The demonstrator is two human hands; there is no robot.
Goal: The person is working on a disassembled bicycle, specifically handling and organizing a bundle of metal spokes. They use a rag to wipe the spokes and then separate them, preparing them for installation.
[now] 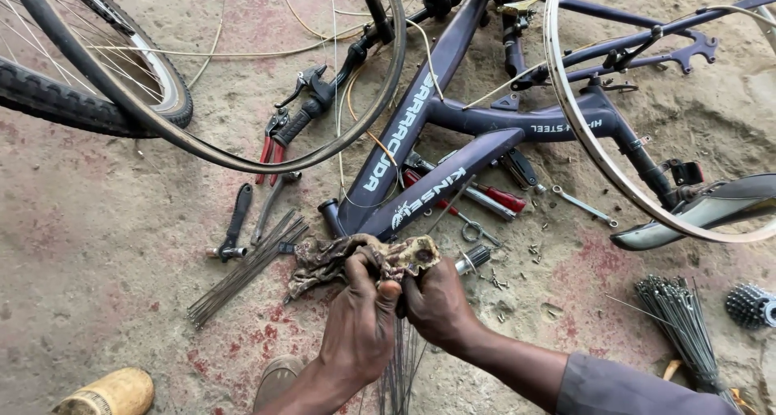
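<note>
at lower centre, the left hand (360, 322) and right hand (436, 302) together grip a dirty rag (356, 257) around thin spokes (400, 366). a dark bicycle frame (453, 132) lies above; loose spokes (246, 268) lie at left.

A crumpled, dirty rag (356, 257) with a dark mottled brown pattern is bunched between two hands, low in the middle of the view, above a reddish-stained concrete floor. One loose end droops to the left. A thin bundle of dark metal spokes (402, 366) runs down from inside the rag, hanging almost straight toward the bottom edge, its upper ends wrapped in the cloth.
</note>
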